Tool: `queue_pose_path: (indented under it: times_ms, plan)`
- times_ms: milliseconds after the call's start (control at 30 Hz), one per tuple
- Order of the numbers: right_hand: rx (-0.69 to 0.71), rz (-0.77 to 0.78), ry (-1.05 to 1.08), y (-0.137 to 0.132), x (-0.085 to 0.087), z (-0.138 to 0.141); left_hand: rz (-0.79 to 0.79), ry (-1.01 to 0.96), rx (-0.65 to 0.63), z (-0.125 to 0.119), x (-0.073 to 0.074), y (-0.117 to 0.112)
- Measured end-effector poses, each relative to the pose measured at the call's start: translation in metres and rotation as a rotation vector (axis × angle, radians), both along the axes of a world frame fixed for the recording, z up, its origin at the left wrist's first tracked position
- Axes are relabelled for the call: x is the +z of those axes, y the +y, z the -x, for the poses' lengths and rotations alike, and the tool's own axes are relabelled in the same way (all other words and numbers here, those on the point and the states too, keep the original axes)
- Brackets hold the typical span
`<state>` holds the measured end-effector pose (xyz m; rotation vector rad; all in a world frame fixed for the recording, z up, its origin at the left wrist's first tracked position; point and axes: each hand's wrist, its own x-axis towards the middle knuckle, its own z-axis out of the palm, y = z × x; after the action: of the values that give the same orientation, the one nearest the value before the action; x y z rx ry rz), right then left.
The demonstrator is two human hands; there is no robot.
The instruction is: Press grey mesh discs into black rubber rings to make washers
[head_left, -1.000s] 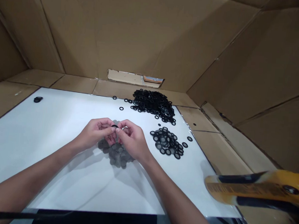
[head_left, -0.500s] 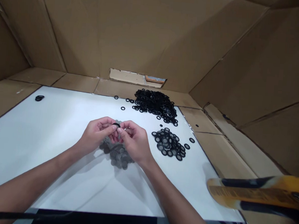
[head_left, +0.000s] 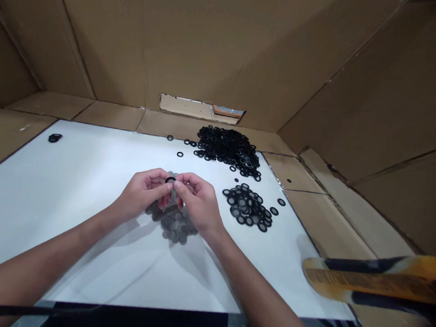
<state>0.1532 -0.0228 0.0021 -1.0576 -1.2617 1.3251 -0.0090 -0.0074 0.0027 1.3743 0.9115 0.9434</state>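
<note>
Between the fingertips of both hands is a small black ring point(head_left: 170, 179), held above the table. My left hand point(head_left: 145, 191) pinches its left side, thumb against fingers. From the other side my right hand point(head_left: 198, 197) grips it, with the thumb on the near edge. Whether a disc sits inside the ring I cannot make out. Under and around the hands lies a pile of small grey mesh-like discs point(head_left: 176, 226), partly hidden by them. To the right is a heap of black rings with grey discs in their centres point(head_left: 250, 205).
A larger heap of black rings point(head_left: 226, 146) lies at the back of the white table point(head_left: 90, 174), with several loose rings beside it. A few black rings point(head_left: 54, 137) sit at the far left. Cardboard walls point(head_left: 211, 43) surround the table. A yellow-and-black object point(head_left: 374, 281) juts in from the right.
Both hands stay together on the ring, which now shows more of its opening. The fingers have shifted slightly. The whole view has moved a little.
</note>
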Motion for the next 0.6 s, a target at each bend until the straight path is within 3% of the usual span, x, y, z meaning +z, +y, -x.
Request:
queue_pose_path:
  times_ms: [200, 433, 600]
  plan:
    - [0.035, 0.029, -0.092, 0.003, -0.001, -0.004, -0.080, 0.079, 0.043, 0.006, 0.000, 0.002]
    - [0.105, -0.044, -0.059, 0.001, -0.008, -0.003, -0.085, 0.115, -0.086, 0.007, 0.000, 0.004]
    - [0.146, -0.054, -0.051, -0.001, -0.013, 0.000, -0.117, 0.097, -0.059, 0.005, -0.007, 0.001]
